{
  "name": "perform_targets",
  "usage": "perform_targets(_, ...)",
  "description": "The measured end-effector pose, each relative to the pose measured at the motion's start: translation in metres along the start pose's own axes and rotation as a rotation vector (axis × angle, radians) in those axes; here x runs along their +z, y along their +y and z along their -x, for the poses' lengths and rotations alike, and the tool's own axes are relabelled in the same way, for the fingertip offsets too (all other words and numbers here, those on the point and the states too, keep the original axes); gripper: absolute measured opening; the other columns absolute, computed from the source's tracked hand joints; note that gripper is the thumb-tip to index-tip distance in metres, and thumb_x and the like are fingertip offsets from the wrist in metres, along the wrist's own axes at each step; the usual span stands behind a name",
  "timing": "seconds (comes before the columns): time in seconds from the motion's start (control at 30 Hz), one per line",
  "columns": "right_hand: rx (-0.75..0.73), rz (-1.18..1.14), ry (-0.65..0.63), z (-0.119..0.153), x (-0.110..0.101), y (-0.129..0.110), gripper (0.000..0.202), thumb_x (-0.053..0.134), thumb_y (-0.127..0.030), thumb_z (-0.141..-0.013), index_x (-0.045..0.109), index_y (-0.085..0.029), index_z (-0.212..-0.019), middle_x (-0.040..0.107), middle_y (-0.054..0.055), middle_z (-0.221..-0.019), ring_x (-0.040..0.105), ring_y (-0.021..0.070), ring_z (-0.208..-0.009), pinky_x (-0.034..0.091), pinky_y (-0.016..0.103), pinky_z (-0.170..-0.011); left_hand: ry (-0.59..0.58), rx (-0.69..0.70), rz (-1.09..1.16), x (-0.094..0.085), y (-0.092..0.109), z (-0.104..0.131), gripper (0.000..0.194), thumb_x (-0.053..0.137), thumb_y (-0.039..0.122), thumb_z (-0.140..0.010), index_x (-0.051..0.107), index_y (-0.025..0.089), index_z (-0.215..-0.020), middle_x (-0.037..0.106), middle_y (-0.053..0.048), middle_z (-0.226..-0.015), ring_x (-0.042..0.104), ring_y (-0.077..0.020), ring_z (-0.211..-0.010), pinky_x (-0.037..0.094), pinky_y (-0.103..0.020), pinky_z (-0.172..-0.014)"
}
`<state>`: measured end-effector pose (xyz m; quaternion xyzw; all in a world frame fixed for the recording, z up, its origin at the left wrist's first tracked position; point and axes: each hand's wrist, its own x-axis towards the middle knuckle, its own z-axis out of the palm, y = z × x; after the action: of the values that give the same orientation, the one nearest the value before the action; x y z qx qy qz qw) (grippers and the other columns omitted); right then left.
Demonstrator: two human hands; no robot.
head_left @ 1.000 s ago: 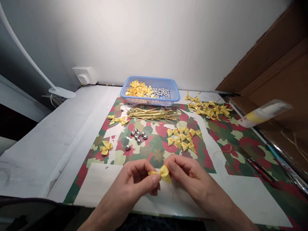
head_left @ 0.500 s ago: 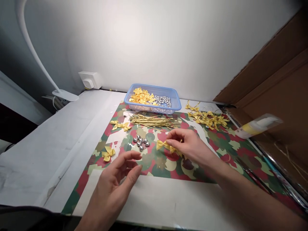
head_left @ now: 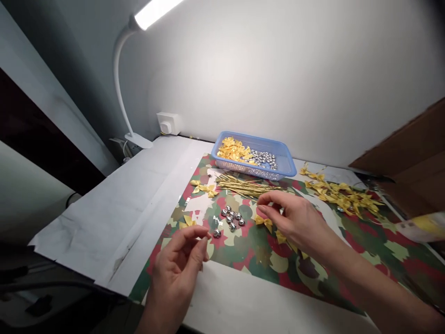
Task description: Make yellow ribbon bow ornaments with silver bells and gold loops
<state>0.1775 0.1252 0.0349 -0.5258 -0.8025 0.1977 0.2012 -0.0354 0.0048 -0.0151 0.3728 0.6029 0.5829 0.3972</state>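
Note:
My left hand (head_left: 179,266) is open, with thumb and fingers curled and slightly apart. Just off its fingertips lies a single silver bell (head_left: 217,233). Beyond it a small cluster of silver bells (head_left: 230,218) rests on the camouflage-patterned sheet (head_left: 239,253). Over the sheet's middle, my right hand (head_left: 290,215) has thumb and index finger a little apart, with nothing visible between them. A yellow bow (head_left: 264,223) lies just below those fingertips. More yellow bows (head_left: 283,239) are partly hidden under the right hand.
A blue basket (head_left: 255,172) at the back holds yellow bows and silver bells. Gold wire ties (head_left: 243,185) lie before it. Finished-looking bows (head_left: 344,197) are heaped at right, near a bottle (head_left: 420,227) and cardboard. Two bows (head_left: 205,188) sit left; a lamp (head_left: 120,83) stands behind.
The view has swung left, so the table appears farther right. My right fingertips have come off the yellow bow. A single bell now shows beside my left fingertips.

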Motion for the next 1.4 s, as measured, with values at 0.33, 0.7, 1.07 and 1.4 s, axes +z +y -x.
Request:
perform_targets(0.33,0.004,0.209,-0.265,-0.022,0.01,0.003,0.02,0.064,-0.021,-0.088,0.065,-0.021,-0.067,0.065,-0.001,-0.063,0.055,0.0151,-0.059,0.033,0.026,-0.053,-0.074,-0.019,-0.001,-0.005,-0.015,0.022,0.013,0.07,0.036,-0.088,0.076,0.025,-0.09,0.071,0.0,-0.076,0.058,-0.0123,-0.061,0.051,-0.017,-0.059)
perform_targets(0.7,-0.023,0.267,-0.303,-0.017,0.014,0.014,0.012,0.069,-0.017,-0.083,0.059,-0.021,-0.076,0.066,-0.001,-0.074,0.059,0.0155,-0.067,0.037,0.024,-0.056,-0.163,0.108,0.017,-0.005,-0.02,0.021,0.013,0.063,0.027,-0.091,0.076,0.025,-0.09,0.07,0.001,-0.072,0.061,-0.0113,-0.058,0.05,-0.018,-0.057)
perform_targets(1.07,-0.2,0.33,-0.146,-0.077,0.08,-0.035,0.02,0.062,-0.032,-0.099,0.066,-0.015,-0.11,0.067,0.006,-0.109,0.066,0.0188,-0.093,0.056,0.038,-0.083,-0.152,0.189,0.079,-0.007,-0.031,0.017,0.015,0.06,0.022,-0.092,0.075,0.023,-0.091,0.072,-0.001,-0.074,0.061,-0.0116,-0.055,0.051,-0.019,-0.054)
perform_targets(1.4,-0.303,0.085,-0.102,-0.017,0.042,-0.054,0.018,0.054,-0.018,-0.098,0.06,-0.02,-0.082,0.063,-0.001,-0.077,0.059,0.0127,-0.068,0.047,0.024,-0.063,-0.083,0.047,0.179,-0.011,-0.019,0.015,0.017,0.064,0.033,-0.093,0.074,0.02,-0.098,0.065,0.0,-0.068,0.061,-0.0139,-0.062,0.053,-0.021,-0.06)
